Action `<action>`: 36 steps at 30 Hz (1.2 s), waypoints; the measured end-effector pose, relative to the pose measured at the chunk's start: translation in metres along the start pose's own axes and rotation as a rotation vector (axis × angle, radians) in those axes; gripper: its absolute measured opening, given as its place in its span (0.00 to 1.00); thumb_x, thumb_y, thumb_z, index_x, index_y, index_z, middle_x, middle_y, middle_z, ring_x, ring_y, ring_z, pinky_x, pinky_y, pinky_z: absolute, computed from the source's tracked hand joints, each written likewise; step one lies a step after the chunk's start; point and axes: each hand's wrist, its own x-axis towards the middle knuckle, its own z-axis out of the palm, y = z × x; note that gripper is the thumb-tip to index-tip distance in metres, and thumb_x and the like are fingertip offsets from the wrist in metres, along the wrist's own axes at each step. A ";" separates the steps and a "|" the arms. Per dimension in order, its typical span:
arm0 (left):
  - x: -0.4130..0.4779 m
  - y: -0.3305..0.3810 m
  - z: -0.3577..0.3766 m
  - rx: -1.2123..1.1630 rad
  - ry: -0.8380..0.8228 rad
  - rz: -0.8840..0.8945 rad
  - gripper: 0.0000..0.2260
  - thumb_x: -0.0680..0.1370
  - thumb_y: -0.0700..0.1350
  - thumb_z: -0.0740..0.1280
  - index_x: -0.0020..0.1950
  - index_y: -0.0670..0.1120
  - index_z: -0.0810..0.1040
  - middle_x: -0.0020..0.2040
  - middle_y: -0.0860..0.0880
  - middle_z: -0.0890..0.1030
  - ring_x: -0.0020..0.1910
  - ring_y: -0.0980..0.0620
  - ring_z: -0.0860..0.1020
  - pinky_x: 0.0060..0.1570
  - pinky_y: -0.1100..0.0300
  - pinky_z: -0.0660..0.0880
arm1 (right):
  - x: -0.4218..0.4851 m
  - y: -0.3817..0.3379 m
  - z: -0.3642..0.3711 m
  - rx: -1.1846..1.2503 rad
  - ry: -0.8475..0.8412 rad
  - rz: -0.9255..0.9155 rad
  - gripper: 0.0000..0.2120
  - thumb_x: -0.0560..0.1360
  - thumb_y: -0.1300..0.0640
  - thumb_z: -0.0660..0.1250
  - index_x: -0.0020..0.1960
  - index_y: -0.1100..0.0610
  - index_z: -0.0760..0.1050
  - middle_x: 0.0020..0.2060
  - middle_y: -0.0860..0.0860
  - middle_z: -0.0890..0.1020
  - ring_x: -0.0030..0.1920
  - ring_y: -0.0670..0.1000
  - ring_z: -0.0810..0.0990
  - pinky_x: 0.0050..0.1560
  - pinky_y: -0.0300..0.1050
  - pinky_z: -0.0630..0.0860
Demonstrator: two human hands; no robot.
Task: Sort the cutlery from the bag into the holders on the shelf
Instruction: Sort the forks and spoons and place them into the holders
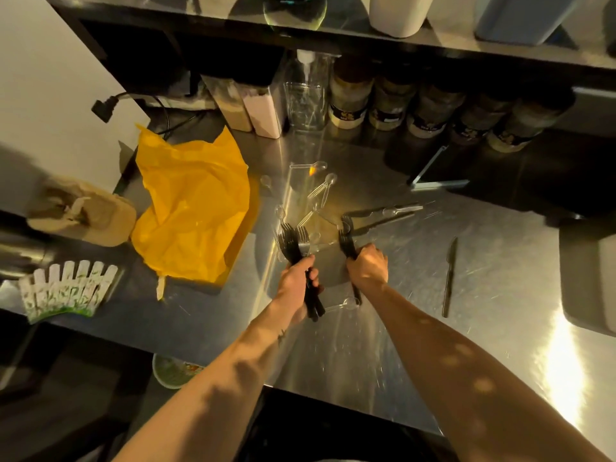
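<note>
My left hand [297, 282] grips a bundle of black plastic forks [290, 240] by the handles, tines pointing away from me. My right hand [368, 264] closes around another black fork [346, 244] lying on the steel counter [500, 278]. Several clear plastic spoons [321, 186] lie scattered just beyond both hands, and one clear spoon [346, 303] lies between my wrists. A black knife [450, 278] lies alone to the right. More black cutlery [380, 216] rests beyond my right hand. The crumpled yellow bag [193, 208] sits to the left.
A clear measuring jug [305, 101] and a row of spice jars [426, 108] stand under the shelf [333, 31] at the back. A paper-wrapped bundle [83, 211] and patterned paper cups [66, 288] sit far left. A grey box [590, 271] is at the right edge.
</note>
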 end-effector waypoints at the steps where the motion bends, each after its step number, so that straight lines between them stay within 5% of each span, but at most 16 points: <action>1: 0.000 -0.001 0.001 0.012 -0.006 -0.004 0.07 0.82 0.44 0.65 0.44 0.46 0.76 0.29 0.50 0.71 0.27 0.52 0.69 0.33 0.56 0.70 | 0.001 0.002 -0.001 0.005 -0.013 0.005 0.16 0.79 0.55 0.67 0.63 0.63 0.72 0.61 0.60 0.78 0.63 0.62 0.73 0.65 0.56 0.73; 7: -0.006 -0.001 0.012 0.077 -0.061 0.005 0.05 0.82 0.41 0.64 0.46 0.44 0.74 0.29 0.50 0.70 0.28 0.53 0.68 0.31 0.58 0.71 | -0.004 0.007 -0.001 0.047 -0.010 -0.077 0.13 0.80 0.59 0.62 0.60 0.67 0.71 0.57 0.63 0.78 0.60 0.65 0.75 0.63 0.55 0.71; 12: -0.008 -0.007 0.015 0.045 -0.078 -0.013 0.06 0.82 0.42 0.64 0.45 0.45 0.74 0.30 0.50 0.70 0.27 0.53 0.68 0.32 0.59 0.70 | -0.010 0.017 -0.007 0.253 -0.012 -0.016 0.05 0.81 0.64 0.57 0.57 0.61 0.66 0.50 0.59 0.79 0.49 0.58 0.78 0.48 0.52 0.74; 17: -0.011 -0.010 0.019 0.006 -0.070 -0.006 0.07 0.82 0.42 0.64 0.44 0.46 0.73 0.30 0.50 0.69 0.27 0.53 0.67 0.32 0.58 0.70 | -0.023 0.029 -0.006 0.350 -0.027 -0.014 0.05 0.82 0.61 0.57 0.57 0.60 0.64 0.49 0.60 0.80 0.48 0.60 0.80 0.50 0.58 0.79; 25: -0.013 -0.014 0.018 -0.007 -0.053 -0.017 0.06 0.82 0.43 0.65 0.45 0.45 0.74 0.30 0.50 0.70 0.27 0.53 0.68 0.32 0.58 0.71 | -0.037 0.034 0.007 -0.059 0.002 -0.082 0.17 0.80 0.50 0.68 0.63 0.59 0.73 0.57 0.56 0.76 0.54 0.60 0.81 0.53 0.53 0.78; 31: -0.015 -0.016 0.015 0.003 -0.038 -0.019 0.05 0.82 0.43 0.65 0.47 0.44 0.75 0.30 0.49 0.72 0.27 0.52 0.69 0.31 0.58 0.71 | -0.037 0.027 0.008 -0.108 -0.034 -0.054 0.16 0.80 0.53 0.67 0.64 0.60 0.75 0.59 0.57 0.74 0.56 0.60 0.80 0.57 0.52 0.78; 36: -0.016 -0.016 0.018 0.016 -0.038 -0.014 0.06 0.82 0.43 0.65 0.45 0.45 0.75 0.30 0.50 0.71 0.27 0.53 0.69 0.33 0.57 0.72 | -0.037 0.034 0.004 -0.036 -0.032 -0.113 0.17 0.82 0.59 0.61 0.67 0.67 0.68 0.62 0.64 0.74 0.63 0.65 0.75 0.65 0.58 0.74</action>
